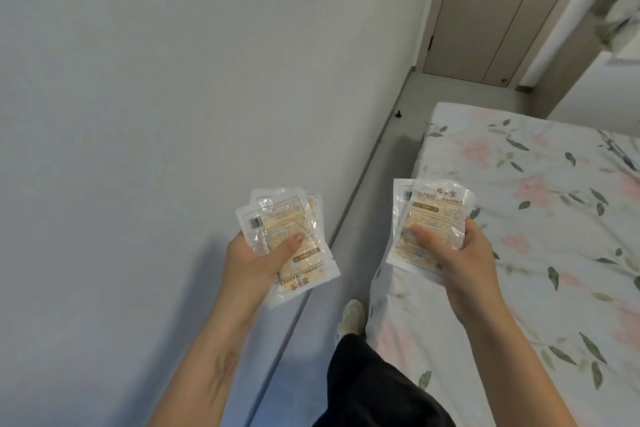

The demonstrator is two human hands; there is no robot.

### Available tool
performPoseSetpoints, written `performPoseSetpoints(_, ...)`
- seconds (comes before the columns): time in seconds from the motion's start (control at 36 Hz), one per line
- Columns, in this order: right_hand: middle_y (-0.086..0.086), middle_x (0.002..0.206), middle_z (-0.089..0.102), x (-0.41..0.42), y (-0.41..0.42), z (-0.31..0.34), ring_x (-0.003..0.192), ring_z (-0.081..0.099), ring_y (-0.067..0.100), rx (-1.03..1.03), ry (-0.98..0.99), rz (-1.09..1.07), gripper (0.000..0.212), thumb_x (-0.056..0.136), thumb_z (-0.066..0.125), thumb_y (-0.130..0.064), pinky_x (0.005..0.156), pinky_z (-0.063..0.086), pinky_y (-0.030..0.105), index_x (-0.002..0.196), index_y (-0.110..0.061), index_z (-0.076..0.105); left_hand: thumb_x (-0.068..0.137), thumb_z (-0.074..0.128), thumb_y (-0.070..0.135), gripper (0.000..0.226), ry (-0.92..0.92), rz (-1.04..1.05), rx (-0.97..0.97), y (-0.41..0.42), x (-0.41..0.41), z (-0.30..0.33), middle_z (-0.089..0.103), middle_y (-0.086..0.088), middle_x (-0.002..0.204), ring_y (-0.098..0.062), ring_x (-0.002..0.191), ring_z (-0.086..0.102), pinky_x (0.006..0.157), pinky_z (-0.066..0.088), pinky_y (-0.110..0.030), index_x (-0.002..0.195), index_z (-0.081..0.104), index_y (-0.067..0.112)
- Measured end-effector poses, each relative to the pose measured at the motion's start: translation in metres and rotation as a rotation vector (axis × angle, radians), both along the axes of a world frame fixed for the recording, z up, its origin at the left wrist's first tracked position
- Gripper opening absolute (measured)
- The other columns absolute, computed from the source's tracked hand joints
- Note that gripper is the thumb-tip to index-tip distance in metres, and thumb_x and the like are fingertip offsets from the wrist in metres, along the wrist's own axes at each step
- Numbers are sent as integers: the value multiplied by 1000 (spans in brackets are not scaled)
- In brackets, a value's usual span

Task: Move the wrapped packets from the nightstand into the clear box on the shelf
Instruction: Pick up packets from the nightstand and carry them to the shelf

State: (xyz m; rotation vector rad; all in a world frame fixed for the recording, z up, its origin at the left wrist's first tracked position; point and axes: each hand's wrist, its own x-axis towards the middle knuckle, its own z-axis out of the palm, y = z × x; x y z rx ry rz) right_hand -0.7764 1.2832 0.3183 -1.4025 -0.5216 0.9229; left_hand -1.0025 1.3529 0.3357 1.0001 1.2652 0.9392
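My left hand (258,262) grips a fanned stack of clear wrapped packets (277,218) with yellowish printed contents, thumb pressed across their front. Another small stack of the same wrapped packets (433,208) is held in my right hand (457,250), thumb on top, over the edge of the bed. Both hands are raised in front of me at about the same height. Neither the nightstand nor the clear box on the shelf shows in the head view.
A plain grey wall (138,97) fills the left. A bed with a floral sheet (536,236) lies to the right, with a narrow grey floor strip (381,149) between. A beige wardrobe door (485,10) stands at the far end. My foot (351,317) is on the floor.
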Motion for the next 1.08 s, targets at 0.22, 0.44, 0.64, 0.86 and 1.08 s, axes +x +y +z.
performPoseSetpoints(0.22,-4,96,74,95,141,27,83,72,12,37,13,-63,37,78,73,-6,62,56,19,111,-16,62,78,75,4,23,5,-43,-10,148,107,1,76,-1,89,-19,80,74,68,59,-35,96,70,17)
performPoseSetpoints(0.44,-3,94,74,179,213,59,83,72,12,95,-21,-151,36,78,73,-4,61,56,19,111,-14,62,78,74,2,22,-77,-96,10,246,202,20,76,-2,89,-19,80,74,64,59,-32,96,70,15)
performPoseSetpoints(0.64,-2,96,74,231,246,46,85,72,13,82,18,-264,33,78,73,-7,65,58,19,107,-19,64,80,73,5,20,-88,-166,5,313,268,21,76,1,88,-17,80,74,63,58,-30,94,70,18)
performPoseSetpoints(0.86,-3,99,73,303,321,36,87,72,12,55,-24,-295,34,77,74,-9,67,58,21,107,-19,63,80,72,1,19,-116,-237,12,413,361,26,76,0,84,-15,75,73,59,59,-28,93,69,14)
performPoseSetpoints(1.08,-4,100,73,402,448,37,89,71,12,50,-57,-307,38,79,73,-9,70,58,25,114,-18,61,80,72,2,20,-121,-293,9,537,458,20,76,0,86,-17,78,74,60,59,-29,95,69,16)
